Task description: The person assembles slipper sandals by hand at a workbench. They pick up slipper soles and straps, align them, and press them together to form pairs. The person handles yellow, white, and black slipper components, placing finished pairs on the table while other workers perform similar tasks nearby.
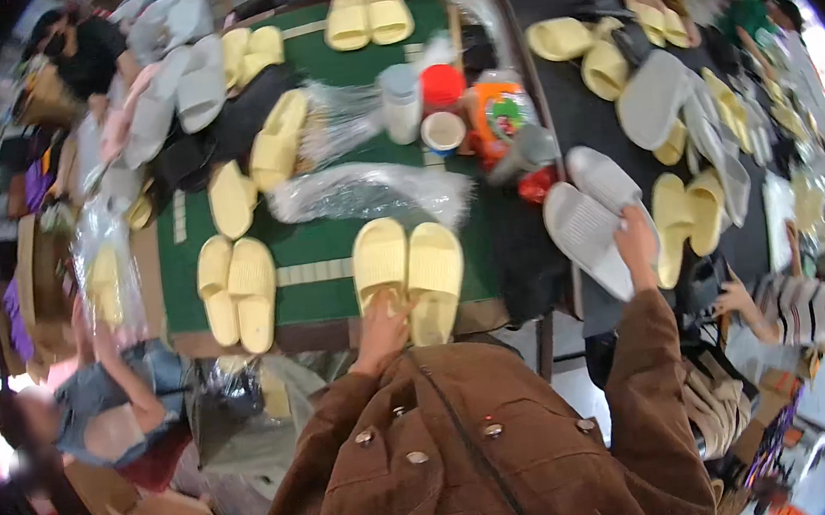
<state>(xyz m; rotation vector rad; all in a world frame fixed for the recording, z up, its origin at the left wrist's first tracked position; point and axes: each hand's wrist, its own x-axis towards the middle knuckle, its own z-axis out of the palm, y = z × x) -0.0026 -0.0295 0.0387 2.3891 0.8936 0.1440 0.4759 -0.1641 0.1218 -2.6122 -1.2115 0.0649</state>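
A pair of pale yellow slippers (434, 265) lies at the near edge of the green table, toes pointing away. My left hand (385, 326) is closed on the heel end of the left slipper of this pair, some fingers hidden from view. On the dark table to the right is a pair of light grey slippers (581, 230), set at a slant. My right hand (636, 244) grips the edge of the grey pair, its fingers bent. Another yellow pair (238, 294) rests to the left of my left hand.
Clear plastic bags (365, 190) lie mid-table. Beyond them stand a grey-lidded bottle (403, 108), a red-lidded tub (442, 86) and an orange packet (500, 117). More grey slippers (656, 101) are heaped at the right. A co-worker (116, 399) sits at the left; other people work around the tables.
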